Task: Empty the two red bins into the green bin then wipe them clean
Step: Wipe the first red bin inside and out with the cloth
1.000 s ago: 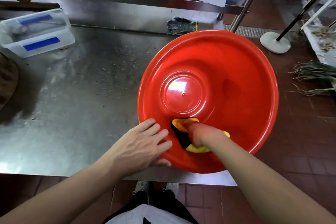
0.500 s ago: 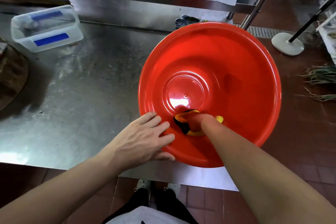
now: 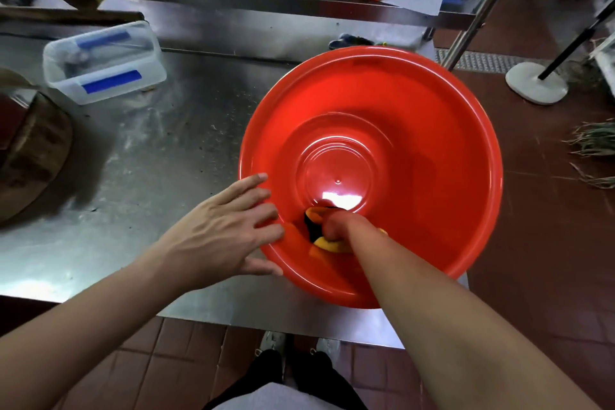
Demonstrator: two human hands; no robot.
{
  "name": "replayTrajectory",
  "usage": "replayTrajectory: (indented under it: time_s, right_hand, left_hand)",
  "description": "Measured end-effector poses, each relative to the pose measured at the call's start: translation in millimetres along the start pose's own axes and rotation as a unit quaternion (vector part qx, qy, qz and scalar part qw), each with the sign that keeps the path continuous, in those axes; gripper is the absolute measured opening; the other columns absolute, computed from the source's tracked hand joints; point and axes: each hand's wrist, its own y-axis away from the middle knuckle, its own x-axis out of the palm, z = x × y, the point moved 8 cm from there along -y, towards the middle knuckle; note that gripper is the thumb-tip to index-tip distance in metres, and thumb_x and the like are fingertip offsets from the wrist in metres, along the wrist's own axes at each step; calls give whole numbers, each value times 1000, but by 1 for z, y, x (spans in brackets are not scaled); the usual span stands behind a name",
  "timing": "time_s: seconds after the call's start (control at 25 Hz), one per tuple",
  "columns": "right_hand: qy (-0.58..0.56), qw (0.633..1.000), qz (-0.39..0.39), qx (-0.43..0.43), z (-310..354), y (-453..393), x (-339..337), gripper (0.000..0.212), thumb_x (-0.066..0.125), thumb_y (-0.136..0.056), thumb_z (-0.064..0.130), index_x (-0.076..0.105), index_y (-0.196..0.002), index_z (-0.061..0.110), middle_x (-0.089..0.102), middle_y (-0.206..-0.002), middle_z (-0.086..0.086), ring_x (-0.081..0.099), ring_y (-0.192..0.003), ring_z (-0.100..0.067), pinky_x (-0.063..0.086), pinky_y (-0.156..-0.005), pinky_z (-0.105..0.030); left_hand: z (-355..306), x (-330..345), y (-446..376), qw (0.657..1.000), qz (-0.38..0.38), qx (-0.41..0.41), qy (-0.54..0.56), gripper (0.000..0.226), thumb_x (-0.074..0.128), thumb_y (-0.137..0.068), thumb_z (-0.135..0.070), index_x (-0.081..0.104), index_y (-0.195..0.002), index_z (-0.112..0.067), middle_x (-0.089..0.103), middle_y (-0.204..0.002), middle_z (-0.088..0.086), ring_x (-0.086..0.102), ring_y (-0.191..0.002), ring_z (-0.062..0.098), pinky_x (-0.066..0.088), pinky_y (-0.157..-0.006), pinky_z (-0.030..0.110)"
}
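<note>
Steel table (image 3: 139, 156) edge underlies overhanging red bin (image 3: 432, 150).

Left hand (image 3: 221, 236) lies flat, fingers spread. Right hand (image 3: 336, 226) curls closed, forearm reaching forward and down.

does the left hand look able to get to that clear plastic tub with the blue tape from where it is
Probably yes. The left hand rests open on the red bin's near-left rim, and only bare steel table lies between it and the clear tub, farther back to the left. It would have to let go of the bin.
</note>
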Motion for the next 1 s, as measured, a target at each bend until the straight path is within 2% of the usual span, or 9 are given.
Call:
replayTrajectory:
  time_s: [0.08,0.2,0.36,0.44,0.48,0.56,0.76,0.92,1.0]
  right_hand:
    - [-18,1000,10,5,-2,1,0,73,58,-95,9,28,-159,25,16,-168,3,18,-154,-21,20,-124,-32]
    - [-37,999,29,17,-13,-7,7,84,59,-86,12,25,-157,42,9,-167,17,16,-154,-16,22,-123,-30]
    - [-88,995,-34,19,-9,7,2,70,62,-89,9,42,-150,37,35,-150,21,39,-142,-14,34,-117,-30]
    - [-87,995,-52,22,-11,4,4,62,58,-93,5,45,-150,24,41,-154,6,43,-140,-20,36,-116,-33]
    - [-90,994,-45,36,-12,7,4,60,54,-93,3,45,-150,19,44,-153,0,45,-139,-22,37,-114,-30]
    - [-96,993,-47,57,-16,6,5,54,50,-93,2,50,-145,17,49,-148,-4,50,-133,-21,39,-108,-27]
    - [-63,994,-68,52,-17,10,-1,53,51,-94,4,48,-146,11,48,-152,-8,47,-138,-22,42,-109,-32]
    - [-37,998,-41,19,-6,35,-4,61,46,-102,7,26,-159,14,20,-166,-8,21,-153,-27,16,-122,-37]
    - [-46,999,-16,11,-2,52,-2,61,44,-103,6,22,-160,13,15,-168,-9,16,-154,-26,11,-122,-34]
  left_hand:
    - [9,-11,4,999,-20,-39,2,66,37,-95,-77,70,-119,-25,63,-133,8,39,-146,30,18,-125,50]
    - [0,-22,4,988,-63,-124,65,65,42,-97,-65,58,-142,-21,31,-163,14,10,-157,27,16,-125,53]
    - [0,-20,1,924,-126,-338,124,81,57,-93,-37,21,-161,-14,-1,-169,19,0,-156,36,17,-124,56]
    - [2,-16,3,859,-167,-418,243,89,60,-92,-19,7,-163,-17,-13,-169,13,17,-154,38,43,-111,54]
    - [0,-16,1,832,-192,-425,300,91,58,-93,-9,2,-163,-19,-17,-169,8,34,-146,34,58,-92,49]
    - [-3,-18,-3,808,-229,-416,350,93,51,-92,6,-4,-163,-23,-18,-169,0,49,-126,29,61,-63,44]
    - [-4,-21,-14,807,-234,-428,332,94,44,-91,7,-6,-162,-29,-10,-169,-7,60,-113,33,59,-67,50]
    - [-5,-22,-21,802,-233,-441,330,92,42,-89,6,-4,-162,-27,-4,-169,-2,62,-101,34,58,-66,53]
    - [-5,-22,-23,800,-230,-447,329,96,45,-88,7,-5,-162,-28,-5,-169,-2,63,-97,33,58,-65,52]
